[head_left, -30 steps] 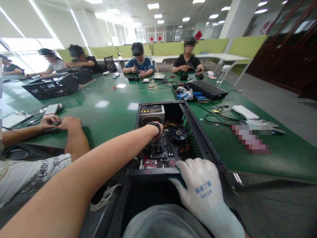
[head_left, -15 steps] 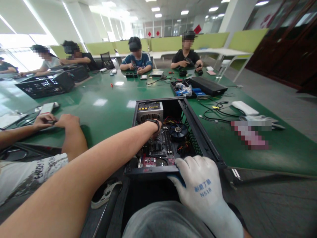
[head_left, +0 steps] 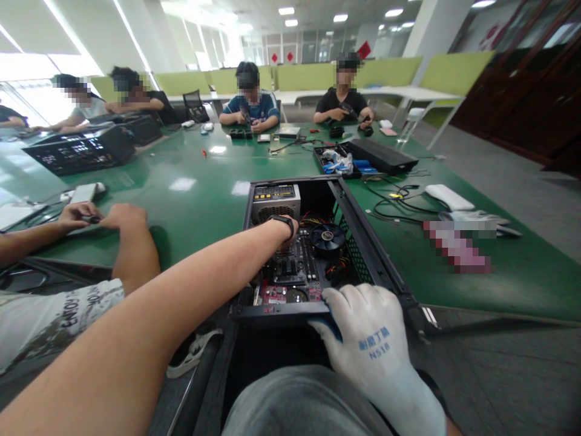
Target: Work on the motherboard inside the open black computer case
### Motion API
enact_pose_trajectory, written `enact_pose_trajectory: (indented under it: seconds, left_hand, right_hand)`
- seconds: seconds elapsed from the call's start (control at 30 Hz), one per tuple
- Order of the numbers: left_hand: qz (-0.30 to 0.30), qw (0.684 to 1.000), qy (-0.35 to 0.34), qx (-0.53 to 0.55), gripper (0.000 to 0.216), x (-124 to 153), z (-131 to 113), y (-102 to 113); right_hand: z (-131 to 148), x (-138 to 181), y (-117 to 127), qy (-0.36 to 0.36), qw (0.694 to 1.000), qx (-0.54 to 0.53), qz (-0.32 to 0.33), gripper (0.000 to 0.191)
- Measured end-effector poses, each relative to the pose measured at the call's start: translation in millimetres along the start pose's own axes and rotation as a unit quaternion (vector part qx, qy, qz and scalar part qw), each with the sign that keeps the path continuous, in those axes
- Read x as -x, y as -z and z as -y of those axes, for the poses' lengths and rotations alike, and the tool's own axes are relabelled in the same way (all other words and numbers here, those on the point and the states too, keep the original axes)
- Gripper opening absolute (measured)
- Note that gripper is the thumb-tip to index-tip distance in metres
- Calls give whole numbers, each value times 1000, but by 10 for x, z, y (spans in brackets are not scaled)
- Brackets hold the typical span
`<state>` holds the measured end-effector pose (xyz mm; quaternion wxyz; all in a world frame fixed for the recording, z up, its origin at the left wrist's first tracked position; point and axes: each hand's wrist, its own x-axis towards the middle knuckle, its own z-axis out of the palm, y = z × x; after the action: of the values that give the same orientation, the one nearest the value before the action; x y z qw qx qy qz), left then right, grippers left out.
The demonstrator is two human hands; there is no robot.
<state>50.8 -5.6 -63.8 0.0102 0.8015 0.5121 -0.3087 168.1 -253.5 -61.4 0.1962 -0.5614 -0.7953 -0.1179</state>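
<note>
An open black computer case lies flat at the near edge of the green table. Inside it are a grey power supply, a round CPU fan and the motherboard. My bare left arm, with a black wristband, reaches into the case. My left hand is down on the motherboard beside the fan, and its fingers are hidden behind the wrist. My right hand, in a white glove, is wrapped over the near rim of the case.
A neighbour's two hands rest on the table at the left. Loose black cables, a white device, a parts tray and a black panel lie to the right. Another open case sits far left; several people work opposite.
The view has shifted slightly. Both my hands stay where they were: the left inside the case, the right on its near rim.
</note>
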Motion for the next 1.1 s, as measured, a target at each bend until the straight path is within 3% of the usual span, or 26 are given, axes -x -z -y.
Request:
enact_pose_trajectory:
  seconds: [0.2, 0.53, 0.77, 1.0, 1.1]
  left_hand:
    - [21, 998, -31, -45, 68, -53, 23, -32]
    - [17, 999, -22, 26, 59, 72, 14, 55]
    - [31, 997, -59, -47, 67, 26, 7, 29]
    - [-4, 1000, -27, 12, 62, 61, 8, 24]
    - [-1, 999, -41, -10, 62, 121, 2, 41]
  right_hand:
    - [-5, 1, -2, -1, 1000, 1, 2, 31]
    - [-12, 11, -13, -6, 1000, 7, 13, 31]
    - [2, -2, 10, -8, 1000, 5, 18, 30]
    - [8, 1, 11, -7, 1000, 0, 11, 29]
    - [16, 1, 16, -8, 1000, 1, 10, 28]
